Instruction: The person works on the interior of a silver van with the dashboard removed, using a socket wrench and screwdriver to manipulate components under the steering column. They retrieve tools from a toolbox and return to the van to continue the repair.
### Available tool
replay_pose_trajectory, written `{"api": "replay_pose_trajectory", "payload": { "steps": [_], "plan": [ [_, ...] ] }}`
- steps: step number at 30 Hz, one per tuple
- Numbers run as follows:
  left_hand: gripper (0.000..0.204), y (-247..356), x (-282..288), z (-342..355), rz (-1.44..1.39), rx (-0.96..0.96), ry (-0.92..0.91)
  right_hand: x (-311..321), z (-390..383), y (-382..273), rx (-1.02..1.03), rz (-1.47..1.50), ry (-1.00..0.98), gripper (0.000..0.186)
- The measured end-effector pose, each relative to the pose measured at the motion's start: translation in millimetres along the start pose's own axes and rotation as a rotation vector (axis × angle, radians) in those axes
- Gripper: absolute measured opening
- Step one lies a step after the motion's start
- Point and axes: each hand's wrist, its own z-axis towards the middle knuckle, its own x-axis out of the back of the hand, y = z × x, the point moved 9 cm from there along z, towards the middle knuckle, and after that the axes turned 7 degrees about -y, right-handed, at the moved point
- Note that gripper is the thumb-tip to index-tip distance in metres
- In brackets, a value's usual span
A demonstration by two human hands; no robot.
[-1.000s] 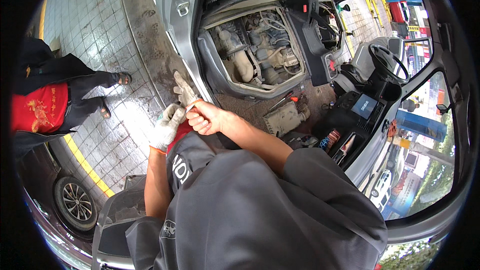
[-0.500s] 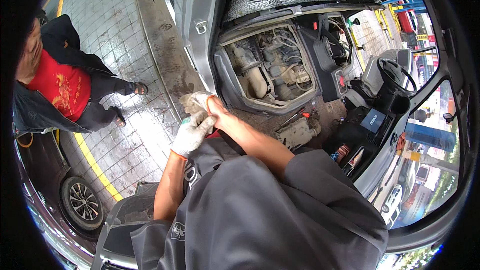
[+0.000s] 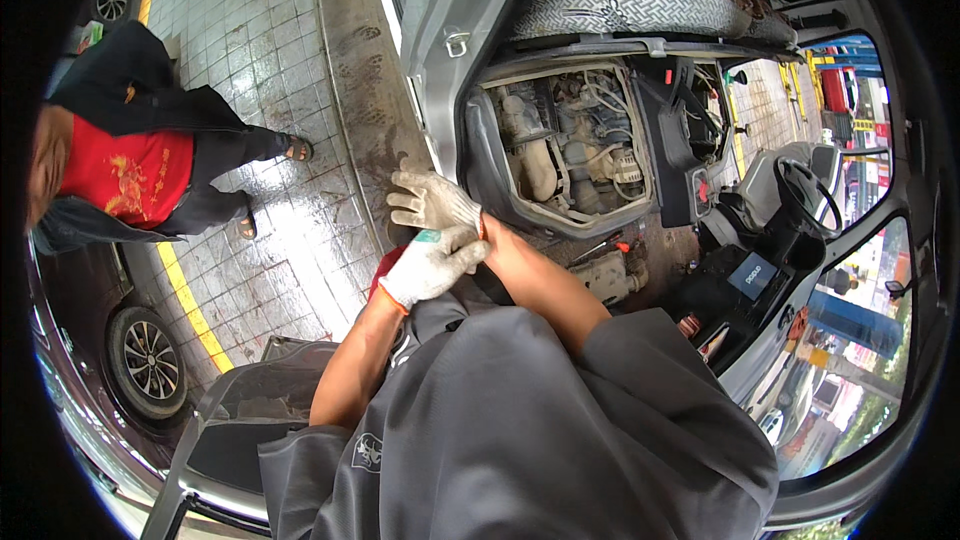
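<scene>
Both of my hands wear off-white knit work gloves with orange cuff edges. My right hand (image 3: 432,202) reaches left with its gloved fingers spread and holds nothing. My left hand (image 3: 436,266) is closed at the right wrist, pinching the cuff of the right glove (image 3: 478,223). A green patch marks the back of the left glove. Beyond my right forearm lies a dusty metal part (image 3: 606,278) on the vehicle floor, beside a long thin tool (image 3: 598,246). An exposed engine (image 3: 575,140) sits in an open compartment ahead of my hands.
A patterned seat (image 3: 640,2) is tipped up behind the engine compartment. The steering wheel (image 3: 812,195) and a dash screen (image 3: 752,276) are at right. A person in a red shirt (image 3: 130,175) stands on the tiled floor (image 3: 270,70) at left, near a dark car (image 3: 85,290).
My right hand's fingers have straightened and spread from a bunched shape. My left hand still grips near the right wrist. The view has shifted, so both hands appear farther right.
</scene>
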Motion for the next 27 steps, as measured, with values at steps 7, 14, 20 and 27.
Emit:
{"api": "replay_pose_trajectory", "payload": {
  "steps": [7,14,20,27],
  "plan": [
    [0.030,-9,14,-10,0.081,0.004,-0.020,40,1,33,-0.346,-0.002,0.143,0.056],
    [0.046,-90,101,-58,0.060,0.186,0.497,57,-51,17,-0.425,-1.104,0.407,0.068],
    [0.048,-314,138,-131,-0.200,0.517,0.673,75,-73,13,-0.410,-1.688,0.437,0.068],
    [0.045,-436,95,-194,-0.467,0.745,0.685,71,-80,10,-0.399,-1.686,0.520,0.065]
  ]
}}
